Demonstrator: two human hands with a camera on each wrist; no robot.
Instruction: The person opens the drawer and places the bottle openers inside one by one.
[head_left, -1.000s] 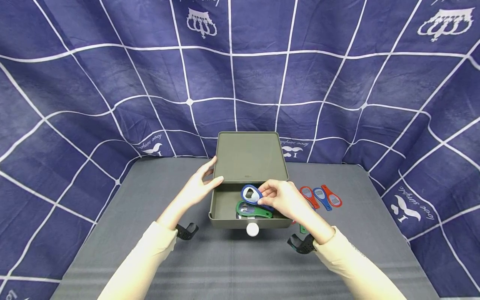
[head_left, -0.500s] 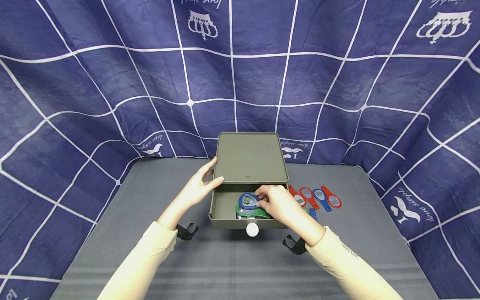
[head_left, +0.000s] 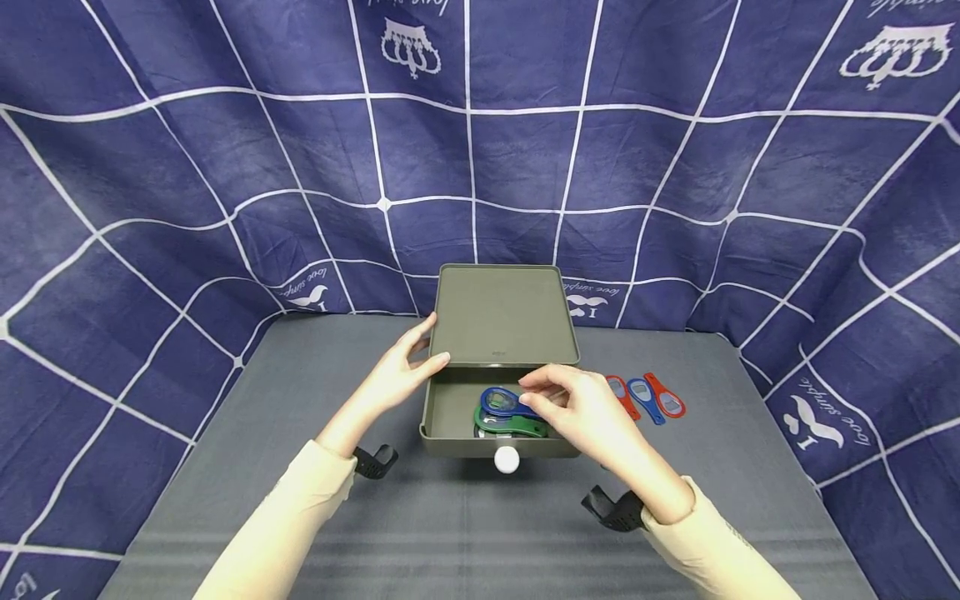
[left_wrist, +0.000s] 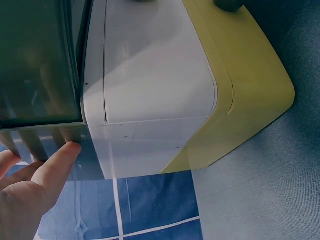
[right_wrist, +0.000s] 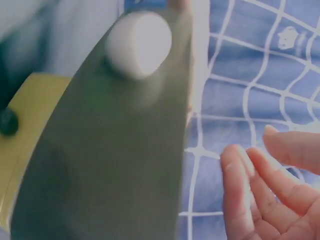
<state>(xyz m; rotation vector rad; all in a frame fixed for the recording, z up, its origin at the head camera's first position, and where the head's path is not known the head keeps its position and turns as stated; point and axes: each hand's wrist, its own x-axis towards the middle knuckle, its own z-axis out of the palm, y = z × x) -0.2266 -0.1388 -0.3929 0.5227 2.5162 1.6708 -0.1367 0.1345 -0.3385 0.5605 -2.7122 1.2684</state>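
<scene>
A small olive-grey drawer cabinet [head_left: 506, 317] stands on the table with its drawer [head_left: 450, 404] pulled out by a white knob [head_left: 506, 459]. Inside the drawer, a blue teardrop-shaped bottle opener [head_left: 498, 402] lies partly over a green bottle opener [head_left: 517, 427]. My left hand [head_left: 397, 373] rests on the cabinet's left edge, its thumb by the front corner; in the left wrist view its fingers touch the casing. Above the drawer's right side is my right hand [head_left: 585, 412], fingers bent and parted from the thumb. The right wrist view shows nothing between them.
On the table right of the cabinet lie a red opener [head_left: 665, 397], a blue opener [head_left: 646, 401] and another red opener [head_left: 622, 393], the last partly behind my right hand. A blue curtain [head_left: 510, 167] with white lines hangs behind and at both sides.
My right hand lowered the blue bottle opener onto the green one in the drawer and let it go, then drew back slightly right. My left hand stays on the cabinet.
</scene>
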